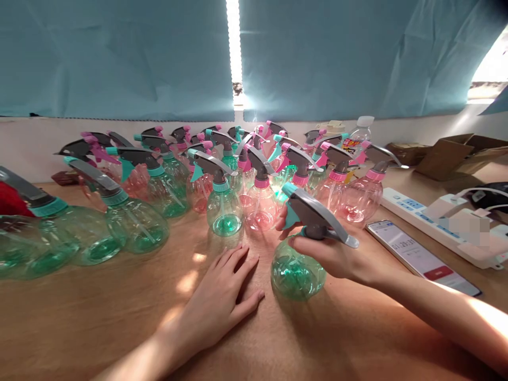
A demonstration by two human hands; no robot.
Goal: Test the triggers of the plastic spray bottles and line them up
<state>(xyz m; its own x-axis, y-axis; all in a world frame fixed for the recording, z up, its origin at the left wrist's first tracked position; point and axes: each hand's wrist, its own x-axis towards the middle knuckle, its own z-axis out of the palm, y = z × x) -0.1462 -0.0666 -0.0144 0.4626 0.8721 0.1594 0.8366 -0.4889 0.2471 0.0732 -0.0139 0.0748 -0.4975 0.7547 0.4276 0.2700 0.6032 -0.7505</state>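
My right hand (317,251) grips a green spray bottle (297,272) round its neck, just under the grey and teal trigger head. The bottle is tilted slightly, close to the wooden table (222,344); whether its base touches the wood I cannot tell. Flat on the tabletop, my left hand (222,288) rests with fingers spread, holding nothing, to the left of that bottle. Just beyond the hands stand another green spray bottle (225,211) and a pink spray bottle (261,206), both upright. Several more green and pink ones crowd behind them.
More green spray bottles (137,225) line the left side. At right lie a phone (420,256) showing a timer and a white power strip (436,227) with plugs. Farther back are a cardboard box (456,159) and a clear bottle with a white cap (363,129). Blue cloth (119,58) hangs behind.
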